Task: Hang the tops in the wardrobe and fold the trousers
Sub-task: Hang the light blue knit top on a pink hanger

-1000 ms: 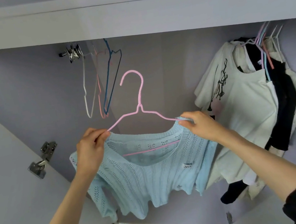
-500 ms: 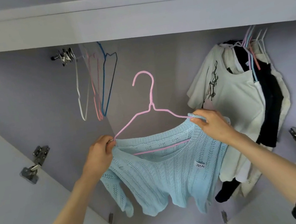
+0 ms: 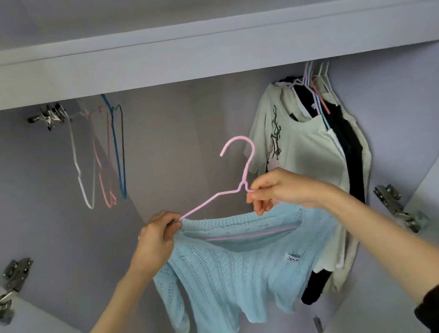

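A light blue knit top (image 3: 229,274) hangs on a pink wire hanger (image 3: 244,168), held up inside the open wardrobe. My left hand (image 3: 156,239) pinches the left shoulder of the top where it meets the hanger arm. My right hand (image 3: 279,190) grips the hanger just below its neck, near the middle. The hook points up and is free of the rail, which is hidden behind the wardrobe's top panel (image 3: 195,58).
Three empty hangers, white (image 3: 80,165), pink (image 3: 103,167) and blue (image 3: 120,153), hang at the upper left. Several white and black tops (image 3: 313,168) hang at the right. Door hinges (image 3: 5,289) (image 3: 397,207) flank the opening. A gap lies between the empty hangers and the hung tops.
My right hand has let go of the top's right shoulder and moved inward to the hanger's neck. The hanger and top have shifted right, towards the hung clothes.
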{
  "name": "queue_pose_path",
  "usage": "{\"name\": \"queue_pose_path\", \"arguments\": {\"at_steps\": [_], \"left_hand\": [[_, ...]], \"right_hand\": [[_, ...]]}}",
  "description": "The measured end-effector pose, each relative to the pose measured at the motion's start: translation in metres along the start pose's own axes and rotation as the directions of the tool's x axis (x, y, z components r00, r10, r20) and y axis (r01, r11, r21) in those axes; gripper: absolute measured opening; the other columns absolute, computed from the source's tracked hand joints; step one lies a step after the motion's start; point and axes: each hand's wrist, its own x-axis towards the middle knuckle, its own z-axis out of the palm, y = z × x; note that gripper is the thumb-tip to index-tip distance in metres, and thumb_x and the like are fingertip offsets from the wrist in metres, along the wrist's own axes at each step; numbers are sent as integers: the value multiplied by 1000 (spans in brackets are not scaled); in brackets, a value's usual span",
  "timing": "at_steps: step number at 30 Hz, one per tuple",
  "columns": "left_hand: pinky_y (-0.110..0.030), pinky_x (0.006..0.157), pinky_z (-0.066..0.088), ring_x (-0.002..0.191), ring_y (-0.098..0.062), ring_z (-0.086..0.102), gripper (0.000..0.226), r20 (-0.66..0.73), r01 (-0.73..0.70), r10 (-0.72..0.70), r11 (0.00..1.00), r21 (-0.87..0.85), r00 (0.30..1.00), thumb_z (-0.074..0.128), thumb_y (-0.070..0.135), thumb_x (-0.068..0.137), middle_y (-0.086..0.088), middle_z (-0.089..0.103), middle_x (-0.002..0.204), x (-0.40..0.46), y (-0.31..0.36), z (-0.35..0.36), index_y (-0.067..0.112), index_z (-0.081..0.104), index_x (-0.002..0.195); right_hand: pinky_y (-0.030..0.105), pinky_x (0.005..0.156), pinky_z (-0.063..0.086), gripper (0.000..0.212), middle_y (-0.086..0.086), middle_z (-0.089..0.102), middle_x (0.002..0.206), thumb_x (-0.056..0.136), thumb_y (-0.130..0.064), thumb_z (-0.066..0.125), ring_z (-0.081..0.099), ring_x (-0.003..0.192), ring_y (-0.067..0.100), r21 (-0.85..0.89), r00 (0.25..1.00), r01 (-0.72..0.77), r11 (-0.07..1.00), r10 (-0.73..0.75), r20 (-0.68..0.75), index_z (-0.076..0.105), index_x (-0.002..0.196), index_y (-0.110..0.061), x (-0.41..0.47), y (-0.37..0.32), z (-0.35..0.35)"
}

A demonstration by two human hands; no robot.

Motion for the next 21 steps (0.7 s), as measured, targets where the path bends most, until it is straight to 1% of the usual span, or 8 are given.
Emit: {"name": "queue_pose_path", "arguments": {"at_steps": [4,6,8,11,13,15,18,21], "left_hand": [[-25,84,42,97,-23,59,19,40,42,-43,999,13,998,56,2,91,-3,64,98,10,11,6,4,68,105],[-17,90,36,109,-21,57,28,61,38,-39,999,12,997,52,2,93,-5,62,115,14,20,7,8,63,118],[-16,95,34,117,-20,52,32,58,-21,19,999,41,998,50,3,94,-4,57,124,20,31,4,10,59,124],[-32,95,44,113,-19,50,31,-52,-207,215,971,121,975,45,10,95,-4,57,123,30,53,-8,11,61,121],[-45,88,48,110,-23,49,34,-119,-363,403,895,258,907,38,19,93,-6,56,121,39,73,-19,12,59,120],[-48,99,40,122,-30,42,36,-133,-457,554,780,427,822,38,20,92,-11,50,130,50,92,-29,13,53,125],[-52,114,14,140,-38,17,53,-137,-482,691,618,621,710,44,10,88,-14,28,149,68,118,-42,14,37,140],[-58,112,2,142,-38,5,79,-184,-375,702,561,738,688,58,-2,77,-11,16,153,88,133,-53,18,25,146]], "right_hand": [[22,69,51,17,4,66,73,94,0,49,66,69,14,255,972,-208,944,171,161,65,92,-5,-2,9,-15],[22,70,51,23,3,67,75,92,8,44,67,71,14,336,964,-240,911,183,191,63,95,-4,0,16,-17],[24,72,53,29,5,69,79,90,15,40,68,74,16,453,961,-257,854,177,212,61,98,-3,0,21,-19],[29,76,56,31,7,70,87,90,14,38,68,79,20,649,968,-245,720,148,201,60,105,-2,3,26,-27],[33,77,57,33,8,70,92,91,11,39,68,83,21,737,976,-217,640,137,168,59,112,-3,6,27,-35],[38,78,58,36,8,68,98,92,9,40,66,87,23,783,982,-189,593,136,133,57,119,-6,10,24,-41],[47,80,56,38,10,62,113,93,5,43,62,99,28,822,985,-155,548,146,89,54,123,-13,16,16,-50],[47,76,57,37,10,59,119,93,3,43,58,104,29,843,993,-85,531,117,26,52,121,-19,24,4,-61]]}}
